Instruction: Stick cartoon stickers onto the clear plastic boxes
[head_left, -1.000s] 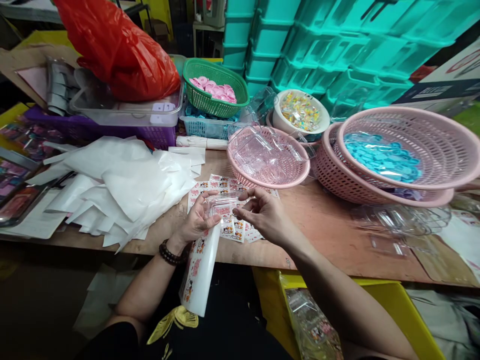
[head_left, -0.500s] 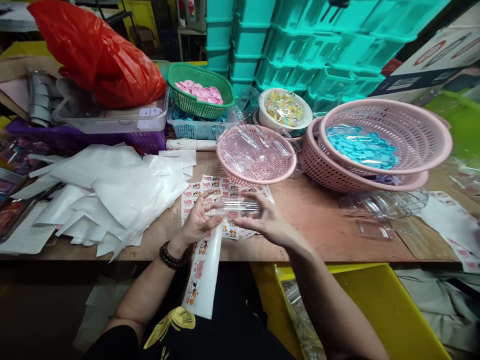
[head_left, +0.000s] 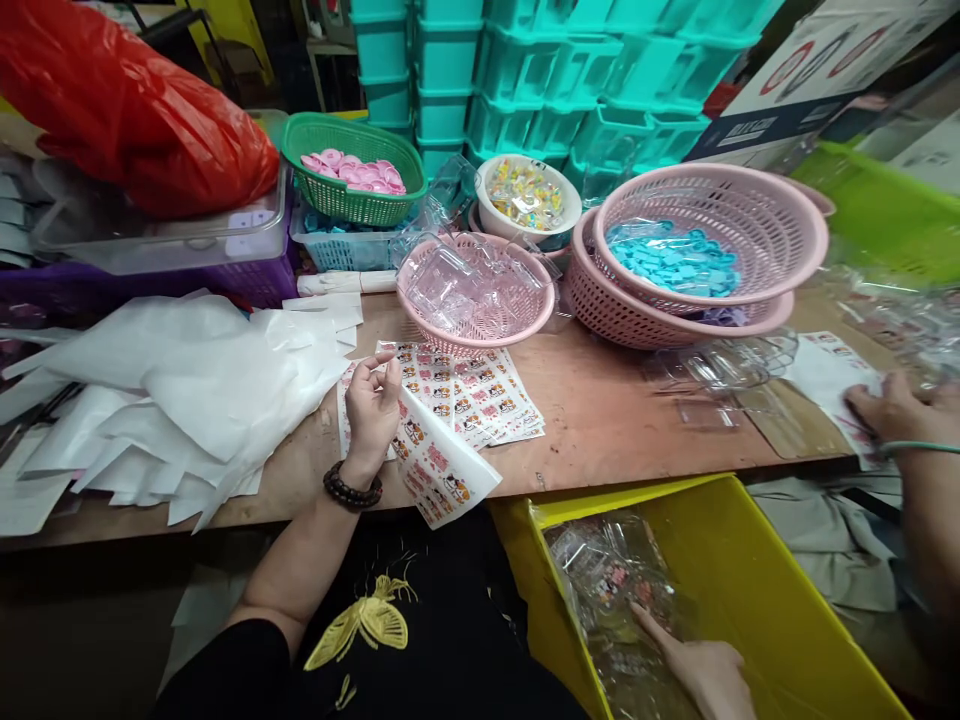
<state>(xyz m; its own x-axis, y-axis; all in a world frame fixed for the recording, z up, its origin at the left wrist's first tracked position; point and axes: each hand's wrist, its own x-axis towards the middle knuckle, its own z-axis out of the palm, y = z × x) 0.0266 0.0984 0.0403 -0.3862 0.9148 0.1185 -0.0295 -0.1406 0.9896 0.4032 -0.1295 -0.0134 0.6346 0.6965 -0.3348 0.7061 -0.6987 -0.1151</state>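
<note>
Left hand point(head_left: 373, 410) has fingers curled, pinching a sticker sheet point(head_left: 439, 460) near its upper left; sheet slants down right of the hand, lower corner out past the surface's near edge. Right hand point(head_left: 709, 672) is down in a yellow bin point(head_left: 750, 560), index finger stretched to the clear boxes point(head_left: 615, 565) along the bin's left edge, touching or nearly; other fingers hidden, can't tell if it grips. Loose printed sheets point(head_left: 487, 385) lie flat on the wooden surface point(head_left: 592, 420), just beyond the held one. Behind these, a small pink basket point(head_left: 529, 325) of clear plastic. White paper pile point(head_left: 210, 370) left of the left hand, reaching the near edge. Stacked pink baskets point(head_left: 780, 240) toward the far right corner, blue pieces point(head_left: 675, 262) in the upper one. Co-worker's hand point(head_left: 904, 410) at the near right corner.
</note>
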